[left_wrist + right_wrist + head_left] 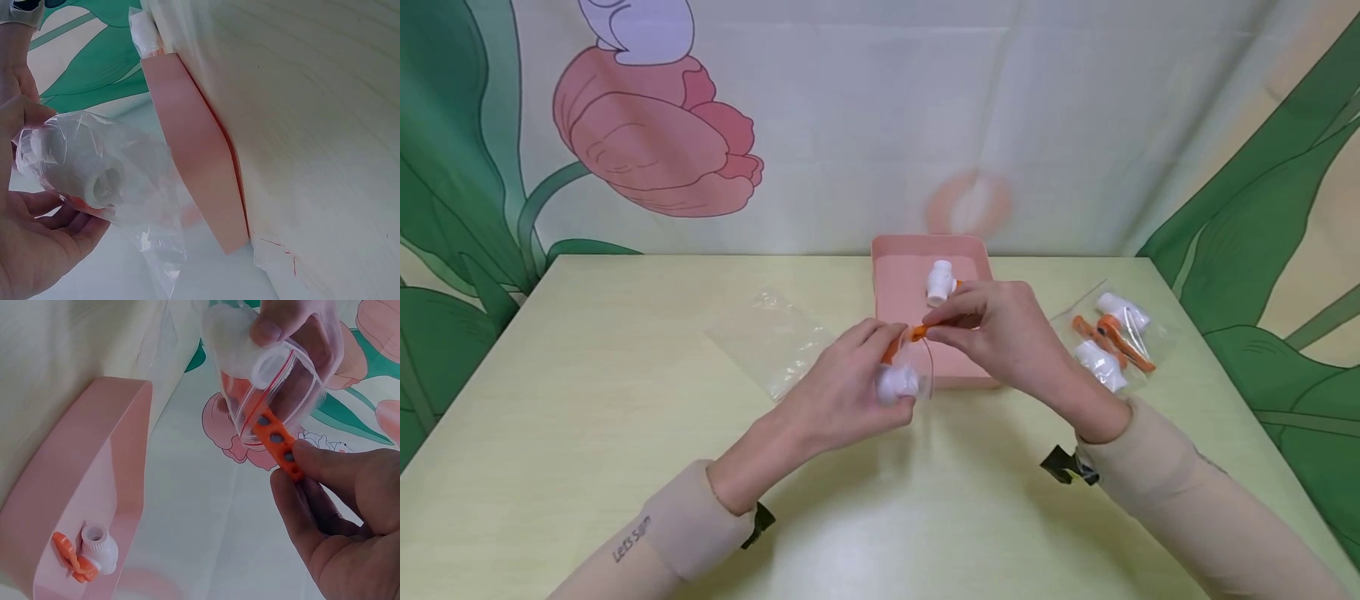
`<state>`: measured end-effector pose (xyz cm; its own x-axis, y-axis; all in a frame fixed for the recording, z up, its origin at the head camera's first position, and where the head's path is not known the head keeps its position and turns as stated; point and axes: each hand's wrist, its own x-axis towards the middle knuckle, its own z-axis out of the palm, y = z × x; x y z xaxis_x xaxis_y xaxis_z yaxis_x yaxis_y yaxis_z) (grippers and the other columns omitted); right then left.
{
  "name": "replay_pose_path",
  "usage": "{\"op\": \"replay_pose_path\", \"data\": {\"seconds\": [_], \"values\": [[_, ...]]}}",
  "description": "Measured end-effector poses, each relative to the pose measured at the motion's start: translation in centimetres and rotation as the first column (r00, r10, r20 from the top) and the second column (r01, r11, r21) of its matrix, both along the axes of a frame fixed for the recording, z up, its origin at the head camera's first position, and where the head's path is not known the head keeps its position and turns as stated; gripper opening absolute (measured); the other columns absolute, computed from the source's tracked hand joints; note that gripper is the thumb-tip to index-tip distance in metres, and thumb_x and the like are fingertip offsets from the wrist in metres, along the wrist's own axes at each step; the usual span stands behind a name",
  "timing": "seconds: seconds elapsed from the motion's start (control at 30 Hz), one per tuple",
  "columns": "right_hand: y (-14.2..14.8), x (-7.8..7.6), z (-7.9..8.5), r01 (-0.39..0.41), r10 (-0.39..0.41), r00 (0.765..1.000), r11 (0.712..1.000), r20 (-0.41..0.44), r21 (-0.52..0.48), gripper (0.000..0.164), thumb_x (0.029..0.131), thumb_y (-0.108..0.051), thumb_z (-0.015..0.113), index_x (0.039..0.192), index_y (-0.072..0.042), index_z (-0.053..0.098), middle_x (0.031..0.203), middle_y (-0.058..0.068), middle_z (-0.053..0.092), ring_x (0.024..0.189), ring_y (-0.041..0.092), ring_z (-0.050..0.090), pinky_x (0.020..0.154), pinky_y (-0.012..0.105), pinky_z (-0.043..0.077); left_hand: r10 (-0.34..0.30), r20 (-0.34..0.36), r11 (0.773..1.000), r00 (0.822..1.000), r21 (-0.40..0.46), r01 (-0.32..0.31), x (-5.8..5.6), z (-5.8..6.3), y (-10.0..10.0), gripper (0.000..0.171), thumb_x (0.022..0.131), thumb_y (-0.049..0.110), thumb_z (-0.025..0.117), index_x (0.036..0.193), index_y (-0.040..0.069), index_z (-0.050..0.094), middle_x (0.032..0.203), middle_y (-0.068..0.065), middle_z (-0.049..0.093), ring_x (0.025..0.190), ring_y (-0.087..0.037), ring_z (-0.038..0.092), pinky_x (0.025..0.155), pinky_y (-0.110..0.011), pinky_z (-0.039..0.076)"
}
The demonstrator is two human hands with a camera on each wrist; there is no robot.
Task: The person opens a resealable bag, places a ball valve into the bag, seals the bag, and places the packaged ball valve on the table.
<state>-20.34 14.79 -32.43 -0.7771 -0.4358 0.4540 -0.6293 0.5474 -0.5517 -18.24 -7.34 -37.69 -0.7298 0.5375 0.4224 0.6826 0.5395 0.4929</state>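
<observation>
My left hand (846, 387) grips a clear zip bag (147, 194) with a white plastic pipe fitting (897, 383) inside. The bag's mouth, marked by a red zip line, faces my right hand (1000, 333). Between thumb and fingers, the right hand pinches the end of an orange handle (275, 440) with a row of round holes. The handle's other end is still within the bag mouth in the right wrist view. Both hands are raised over the near part of a pink tray (898, 271).
Inside the tray lies a white valve (100, 553) with an orange handle. A flat clear bag (775, 342) lies left of the tray. On the right, another bag (1108, 337) contains white fittings and orange handles. A patterned curtain (850, 125) hangs behind the table.
</observation>
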Motion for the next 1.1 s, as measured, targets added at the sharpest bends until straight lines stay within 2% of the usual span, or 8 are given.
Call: {"op": "replay_pose_path", "data": {"seconds": [0.17,0.4,0.6,0.7,0.8,0.97,1.1], "values": [[-0.3,0.3,0.0,-0.012,0.011,1.000,1.000,-0.012,-0.026,0.015,0.077,0.000,0.089,0.090,-0.004,0.083,0.084,0.001,0.075,0.074,0.012,0.073,0.067,0.024,0.058,-0.015,0.004,1.000,1.000,0.025,0.015,0.1,-0.1,0.1,0.063,0.079,0.018,0.076,0.135,-0.005,0.057,0.121,-0.008,0.059,0.097,-0.016,0.057,0.082,-0.029,0.053],[-1.1,0.9,-0.3,-0.052,0.054,0.998,0.994,0.012,-0.098,0.017,0.079,0.001,0.087,0.093,-0.004,0.078,0.082,-0.003,0.074,0.074,0.007,0.070,0.069,0.027,0.060,-0.045,-0.043,0.994,0.998,0.101,0.049,-0.1,0.4,0.4,0.054,0.081,0.014,0.078,0.130,-0.001,0.062,0.114,-0.006,0.062,0.093,-0.015,0.057,0.078,-0.027,0.053],[-1.4,1.2,-0.8,-0.039,0.039,0.999,0.992,-0.005,-0.117,0.023,0.076,-0.001,0.090,0.089,-0.003,0.071,0.082,-0.001,0.073,0.075,0.010,0.071,0.067,0.025,0.059,-0.049,-0.029,0.983,0.998,0.177,0.053,-0.1,0.6,0.6,0.045,0.082,0.009,0.075,0.125,0.003,0.065,0.102,-0.003,0.062,0.083,-0.016,0.056,0.068,-0.026,0.050],[-1.5,1.2,-0.8,-0.051,0.050,0.999,0.990,-0.013,-0.128,0.024,0.075,-0.001,0.091,0.085,-0.004,0.069,0.080,0.000,0.071,0.073,0.011,0.071,0.068,0.024,0.059,-0.054,-0.025,0.974,0.998,0.219,0.058,-0.1,0.7,0.6,0.040,0.082,0.006,0.074,0.121,0.003,0.066,0.099,-0.002,0.062,0.084,-0.016,0.057,0.071,-0.029,0.053],[-1.4,1.0,-0.8,-0.076,0.079,0.997,0.989,0.011,-0.129,0.022,0.077,0.000,0.089,0.084,-0.005,0.068,0.080,-0.001,0.069,0.076,0.011,0.071,0.069,0.024,0.059,-0.058,-0.026,0.969,0.998,0.241,0.063,-0.1,0.6,0.6,0.037,0.083,0.005,0.075,0.119,0.002,0.067,0.096,-0.002,0.062,0.085,-0.015,0.058,0.076,-0.030,0.056],[-1.2,0.7,-0.8,-0.143,0.146,0.989,0.983,0.024,-0.117,0.014,0.086,0.002,0.081,0.092,-0.004,0.070,0.088,-0.001,0.070,0.087,0.013,0.072,0.074,0.027,0.060,-0.041,-0.023,0.961,0.999,0.273,0.046,-0.3,0.4,0.5,0.035,0.084,0.004,0.076,0.118,0.002,0.069,0.094,-0.003,0.064,0.084,-0.019,0.061,0.080,-0.031,0.058],[-1.1,0.6,-0.9,-0.185,0.180,0.982,0.978,-0.061,-0.101,0.006,0.091,-0.006,0.078,0.090,-0.008,0.072,0.091,-0.003,0.069,0.090,0.011,0.068,0.076,0.027,0.058,-0.015,-0.043,0.959,0.999,0.282,0.026,-0.4,0.4,0.4,0.034,0.084,0.005,0.077,0.117,0.003,0.070,0.094,-0.002,0.065,0.082,-0.017,0.061,0.079,-0.031,0.058]]}}
